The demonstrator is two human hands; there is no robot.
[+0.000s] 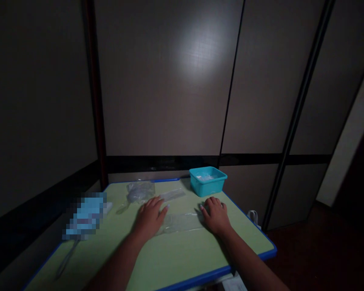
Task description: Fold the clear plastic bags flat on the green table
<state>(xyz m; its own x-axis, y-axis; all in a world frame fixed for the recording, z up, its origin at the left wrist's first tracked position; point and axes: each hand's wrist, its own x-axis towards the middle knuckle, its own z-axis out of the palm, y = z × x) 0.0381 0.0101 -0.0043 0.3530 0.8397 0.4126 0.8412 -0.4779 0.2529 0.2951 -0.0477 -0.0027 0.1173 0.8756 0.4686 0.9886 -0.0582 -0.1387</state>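
Observation:
A clear, flat plastic bag point(182, 222) lies crosswise on the pale green table point(182, 258). My left hand point(149, 218) rests at its left end, palm down, with the fingers stretched out and the thumb apart. At the bag's right end is my right hand point(216, 215), also palm down, its fingers spread and slightly bent. Neither hand shows a grip on the bag. Just beyond my left fingers is a second narrow clear plastic piece point(173, 195). A crumpled transparent bag point(141, 191) sits behind my left hand; its contents are unclear.
A turquoise plastic basket point(208, 188) with clear material inside stands at the back right. On the left lies a blurred-out blue object point(86, 214) with a strap point(67, 258). Blue edging point(200, 279) borders the table. Tall panelled doors point(170, 101) rise behind it.

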